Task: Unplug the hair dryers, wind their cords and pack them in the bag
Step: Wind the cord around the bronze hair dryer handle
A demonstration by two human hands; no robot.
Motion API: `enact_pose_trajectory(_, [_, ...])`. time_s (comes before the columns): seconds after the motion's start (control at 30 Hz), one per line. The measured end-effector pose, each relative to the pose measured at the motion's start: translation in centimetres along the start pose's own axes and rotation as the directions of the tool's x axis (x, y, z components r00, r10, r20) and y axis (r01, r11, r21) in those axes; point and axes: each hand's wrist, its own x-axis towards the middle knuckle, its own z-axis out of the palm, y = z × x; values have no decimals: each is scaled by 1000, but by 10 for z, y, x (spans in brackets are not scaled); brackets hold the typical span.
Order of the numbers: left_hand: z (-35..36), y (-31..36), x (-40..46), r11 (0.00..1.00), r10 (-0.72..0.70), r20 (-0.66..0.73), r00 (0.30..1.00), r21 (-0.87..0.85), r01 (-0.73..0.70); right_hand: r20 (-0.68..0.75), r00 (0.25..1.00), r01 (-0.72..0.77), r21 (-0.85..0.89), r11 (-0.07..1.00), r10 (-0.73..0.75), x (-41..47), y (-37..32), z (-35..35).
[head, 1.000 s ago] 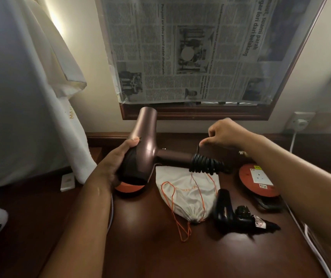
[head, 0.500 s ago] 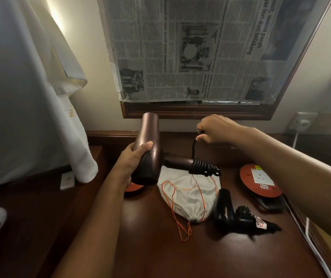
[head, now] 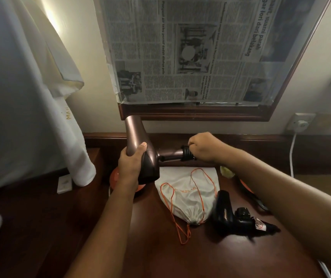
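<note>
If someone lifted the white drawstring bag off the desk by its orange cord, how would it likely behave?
The white drawstring bag lies flat and creased on the desk, so it is probably empty, light and floppy, and would sag from its gathered neck. Its orange cord trails in loose loops, so the slack would likely run out before the bag lifts.

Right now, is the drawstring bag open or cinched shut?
Shut. The white bag lies flat on the desk with its neck gathered tight at the near end, and its orange cord trails loose. Neither dryer is inside.
</note>
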Motion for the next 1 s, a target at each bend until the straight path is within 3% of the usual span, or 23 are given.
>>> enact_pose_trajectory(0.1, [1, -1, 0, 999, 11, -34, 999, -48, -13, -42, 996, -69, 200, 977, 79, -6, 0, 20])
enact_pose_trajectory(0.17, [-1, -2, 0, 995, -11, -47, 999, -102, 6, -82, 983, -114, 433, 894, 165, -10, 0, 38])
enact_pose_trajectory(0.27, [-4, -2, 1, 981, -88, -34, 996, -179, 81, 61, 966, -177, 866, 468, 251, -19, -5, 61])
enact_pose_trajectory(0.37, [-8, -2, 0, 942, -196, 33, 980, -273, 197, 158, 962, -209, 951, 229, 222, -24, -5, 76])
enact_pose_trajectory(0.5, [-12, 0, -5, 852, -344, 116, 932, -378, 362, 219, 960, -235, 969, 79, 173, -27, -1, 82])
enact_pose_trajectory(0.87, [-29, 12, -10, 802, -287, 343, 895, -425, 420, 154, 988, -143, 945, 295, -14, -27, 3, 63])
enact_pose_trajectory(1.0, [-37, 19, -4, 844, -215, 423, 880, -373, 385, 153, 982, -77, 866, 494, -114, -27, 8, 50])
